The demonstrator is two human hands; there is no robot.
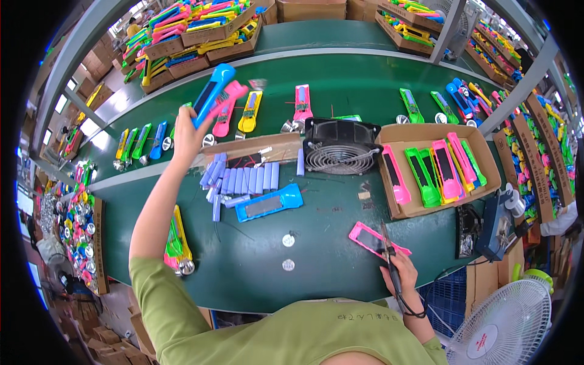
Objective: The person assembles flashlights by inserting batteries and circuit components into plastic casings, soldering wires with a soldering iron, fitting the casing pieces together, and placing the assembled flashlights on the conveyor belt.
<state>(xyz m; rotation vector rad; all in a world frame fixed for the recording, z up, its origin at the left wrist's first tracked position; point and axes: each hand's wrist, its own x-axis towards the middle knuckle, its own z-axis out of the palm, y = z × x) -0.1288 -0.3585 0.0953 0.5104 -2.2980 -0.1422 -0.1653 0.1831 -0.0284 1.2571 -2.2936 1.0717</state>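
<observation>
My left hand (190, 135) is raised over the far left of the bench, closed round a blue plastic torch casing (213, 91) with a dark panel. A blurred pink casing (230, 97) overlaps it; whether my fingers hold that one too, I cannot tell. At the near right, my right hand (401, 274) grips a soldering iron (392, 258), its thin tip pointing away from me. Just beyond that hand lies another pink casing (371, 239), partly behind the iron. A blue casing (269, 204) rests mid-bench beside several lilac battery cells (249, 179).
A black fan with a wire grille (340, 149) stands mid-bench, left of a cardboard box (404, 210) of coloured casings. Behind is a green belt (359, 76) carrying casings with circuit boards. A blue soldering station (496, 228) stands right, above a white floor fan (502, 328).
</observation>
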